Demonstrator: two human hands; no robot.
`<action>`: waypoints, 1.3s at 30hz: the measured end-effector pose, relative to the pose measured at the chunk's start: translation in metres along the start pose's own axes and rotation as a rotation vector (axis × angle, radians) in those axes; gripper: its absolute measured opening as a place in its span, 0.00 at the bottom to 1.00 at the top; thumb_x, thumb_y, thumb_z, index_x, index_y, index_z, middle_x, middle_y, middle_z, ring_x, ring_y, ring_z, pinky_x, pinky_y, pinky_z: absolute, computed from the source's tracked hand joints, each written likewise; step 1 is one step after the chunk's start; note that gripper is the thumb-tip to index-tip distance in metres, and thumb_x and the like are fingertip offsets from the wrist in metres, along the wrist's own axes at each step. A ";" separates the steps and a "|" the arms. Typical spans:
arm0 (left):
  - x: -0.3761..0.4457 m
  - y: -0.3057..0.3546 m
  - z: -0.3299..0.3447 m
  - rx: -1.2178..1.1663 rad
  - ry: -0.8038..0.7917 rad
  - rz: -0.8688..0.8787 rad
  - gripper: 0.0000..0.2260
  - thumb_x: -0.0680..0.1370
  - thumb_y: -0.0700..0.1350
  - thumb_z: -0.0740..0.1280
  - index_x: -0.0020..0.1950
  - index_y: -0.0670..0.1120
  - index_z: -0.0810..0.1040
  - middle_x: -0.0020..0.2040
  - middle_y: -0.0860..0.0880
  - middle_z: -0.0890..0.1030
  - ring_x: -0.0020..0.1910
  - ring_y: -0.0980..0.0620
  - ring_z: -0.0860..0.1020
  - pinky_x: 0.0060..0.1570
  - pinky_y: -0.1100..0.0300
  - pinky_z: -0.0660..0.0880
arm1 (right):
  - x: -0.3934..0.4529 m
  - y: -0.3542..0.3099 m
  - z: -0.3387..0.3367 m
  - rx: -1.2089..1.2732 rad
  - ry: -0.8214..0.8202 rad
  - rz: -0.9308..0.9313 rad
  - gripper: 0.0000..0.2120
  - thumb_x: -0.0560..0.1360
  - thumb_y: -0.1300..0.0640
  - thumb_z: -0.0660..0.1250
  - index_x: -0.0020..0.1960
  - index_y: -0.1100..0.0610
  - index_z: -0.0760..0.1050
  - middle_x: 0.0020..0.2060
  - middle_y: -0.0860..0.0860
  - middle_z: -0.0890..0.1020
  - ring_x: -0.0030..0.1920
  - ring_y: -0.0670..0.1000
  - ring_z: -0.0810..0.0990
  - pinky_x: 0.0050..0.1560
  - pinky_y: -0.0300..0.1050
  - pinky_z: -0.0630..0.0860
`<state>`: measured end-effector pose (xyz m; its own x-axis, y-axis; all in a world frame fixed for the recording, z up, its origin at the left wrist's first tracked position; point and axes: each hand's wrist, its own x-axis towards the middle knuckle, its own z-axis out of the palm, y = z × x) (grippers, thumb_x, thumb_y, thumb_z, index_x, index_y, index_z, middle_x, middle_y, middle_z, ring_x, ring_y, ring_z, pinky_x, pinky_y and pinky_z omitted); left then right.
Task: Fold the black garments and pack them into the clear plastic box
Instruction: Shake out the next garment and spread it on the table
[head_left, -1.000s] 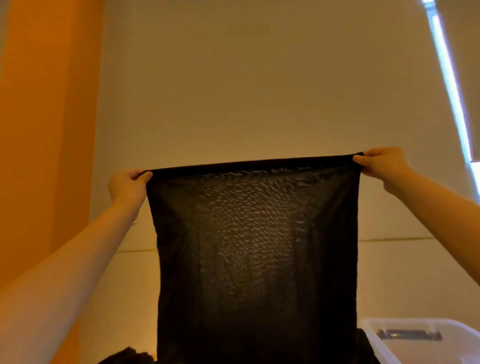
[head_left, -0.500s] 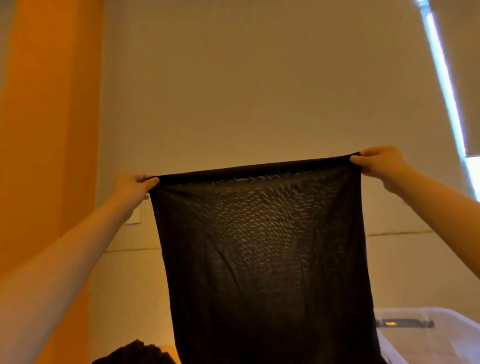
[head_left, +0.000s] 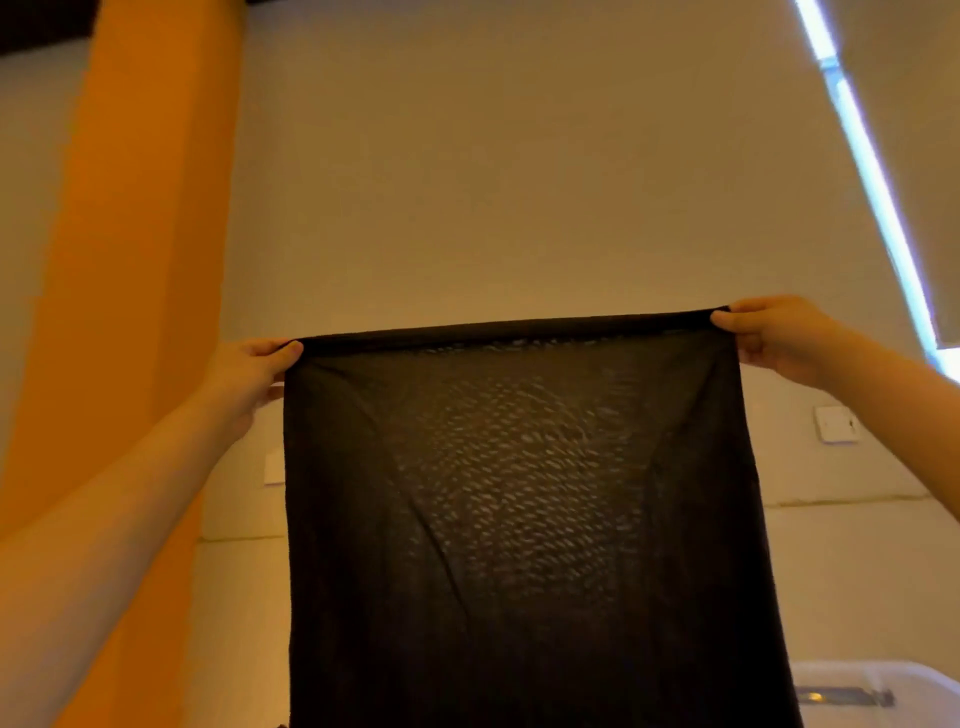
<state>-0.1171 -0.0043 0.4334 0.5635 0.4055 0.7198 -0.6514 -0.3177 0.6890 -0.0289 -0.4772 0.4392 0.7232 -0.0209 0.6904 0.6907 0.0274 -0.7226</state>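
Note:
A thin black garment (head_left: 519, 519) hangs stretched flat in front of me, its top edge level and taut. My left hand (head_left: 249, 371) pinches the top left corner. My right hand (head_left: 774, 335) pinches the top right corner. Light shows through the mesh-like middle of the cloth. Its lower part runs out of the frame at the bottom. The clear plastic box (head_left: 878, 691) shows at the bottom right, partly hidden behind the garment.
A pale wall fills the background, with an orange pillar (head_left: 140, 260) on the left. A white wall switch (head_left: 836, 423) sits right of the garment. A bright window strip (head_left: 872, 171) runs down the upper right.
The view has tilted up, so the box and the dark pile at the bottom left have dropped lower or out of sight. Both hands keep the garment stretched by its top corners.

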 end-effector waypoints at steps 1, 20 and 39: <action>0.001 -0.005 0.004 0.014 0.008 -0.019 0.04 0.79 0.40 0.63 0.45 0.46 0.76 0.43 0.50 0.76 0.41 0.55 0.75 0.43 0.60 0.73 | 0.004 0.006 0.002 -0.018 -0.001 0.018 0.05 0.75 0.63 0.64 0.41 0.58 0.75 0.23 0.45 0.79 0.23 0.40 0.77 0.26 0.32 0.75; 0.122 -0.231 0.123 0.047 -0.003 -0.390 0.10 0.78 0.36 0.64 0.58 0.35 0.75 0.50 0.42 0.77 0.47 0.47 0.76 0.49 0.54 0.73 | 0.149 0.235 0.058 -0.172 0.206 0.337 0.05 0.76 0.66 0.63 0.47 0.68 0.74 0.44 0.60 0.77 0.41 0.55 0.77 0.35 0.41 0.79; 0.016 -0.209 0.053 -0.066 -0.097 -0.137 0.08 0.80 0.37 0.59 0.52 0.39 0.78 0.41 0.52 0.83 0.42 0.57 0.81 0.44 0.67 0.78 | 0.016 0.176 0.024 -0.056 -0.140 0.025 0.26 0.44 0.38 0.80 0.35 0.52 0.83 0.35 0.49 0.84 0.39 0.45 0.83 0.42 0.34 0.79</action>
<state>0.0554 0.0230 0.3054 0.6933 0.3556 0.6267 -0.5956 -0.2067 0.7762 0.1037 -0.4483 0.3239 0.7352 0.1191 0.6673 0.6744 -0.0300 -0.7377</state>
